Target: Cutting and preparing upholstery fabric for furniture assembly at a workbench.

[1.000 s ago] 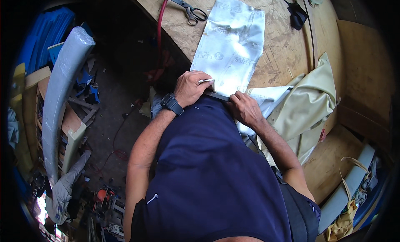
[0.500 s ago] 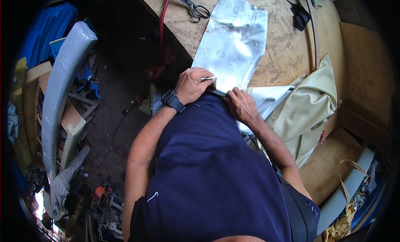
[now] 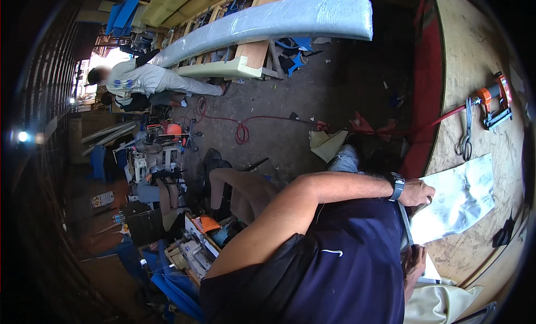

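Observation:
A shiny silver sheet (image 3: 466,198) with faint printing lies on the wooden table (image 3: 463,45). On its near edge rests my left hand (image 3: 417,193), a dark watch at the wrist. Its fingers are curled closed, and whatever they hold is hidden. A narrow, flat grey strip (image 3: 407,226) runs along the sheet's edge in front of my dark blue shirt. At the strip's dark end is my right hand (image 3: 414,262), its fingers bent around it and partly in shadow. Pale cream material (image 3: 441,304) lies beside the right hand.
Scissors (image 3: 466,137) and an orange staple gun (image 3: 494,103) on a red hose (image 3: 449,116) lie farther along the table. Across the floor are a long plastic-wrapped pad (image 3: 273,22), a person (image 3: 137,78) and a sewing machine (image 3: 195,257).
The view has swung far to the left, bringing the workshop floor, the other person and the staple gun into sight. Both hands remain at the sheet's near edge; the left hand's small white piece no longer shows.

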Motion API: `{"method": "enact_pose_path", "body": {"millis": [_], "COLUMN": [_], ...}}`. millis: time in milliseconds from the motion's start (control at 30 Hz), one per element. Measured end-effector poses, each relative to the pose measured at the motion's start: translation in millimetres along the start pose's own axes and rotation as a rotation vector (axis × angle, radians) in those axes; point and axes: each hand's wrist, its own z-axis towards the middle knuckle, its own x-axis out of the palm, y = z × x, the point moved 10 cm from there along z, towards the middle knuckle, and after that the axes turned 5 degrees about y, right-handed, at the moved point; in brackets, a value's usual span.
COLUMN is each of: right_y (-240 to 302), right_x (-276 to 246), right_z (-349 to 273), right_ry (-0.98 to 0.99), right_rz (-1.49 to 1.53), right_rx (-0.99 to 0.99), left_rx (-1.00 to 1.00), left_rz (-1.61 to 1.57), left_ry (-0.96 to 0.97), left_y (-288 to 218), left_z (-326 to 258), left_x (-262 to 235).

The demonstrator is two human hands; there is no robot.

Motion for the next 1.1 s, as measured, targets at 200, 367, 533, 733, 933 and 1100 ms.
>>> {"method": "enact_pose_path", "body": {"millis": [200, 367, 533, 733, 933, 1100], "right_y": [-14, -2, 15, 35, 32, 32], "right_x": [-5, -16, 10, 13, 14, 14], "right_z": [9, -20, 17, 24, 28, 29], "right_ry": [0.132, 0.058, 0.027, 0.002, -0.050, -0.048], "right_rz": [-0.005, 0.029, 0.096, -0.094, -0.124, -0.114], "right_rx": [-0.058, -0.012, -0.041, -0.006, -0.017, 0.022], "left_rx": [0.115, 0.604, 0.350, 0.339, 0.359, 0.331], "left_rz": [0.015, 0.236, 0.638, 0.491, 0.529, 0.508], "left_ry": [0.226, 0.350, 0.430, 0.336, 0.313, 0.325], "left_y": [-2, -43, -12, -44, -55, -58], "left_z": [17, 4, -6, -15, -8, -8], "left_x": [45, 59, 15, -3, 6, 6]}}
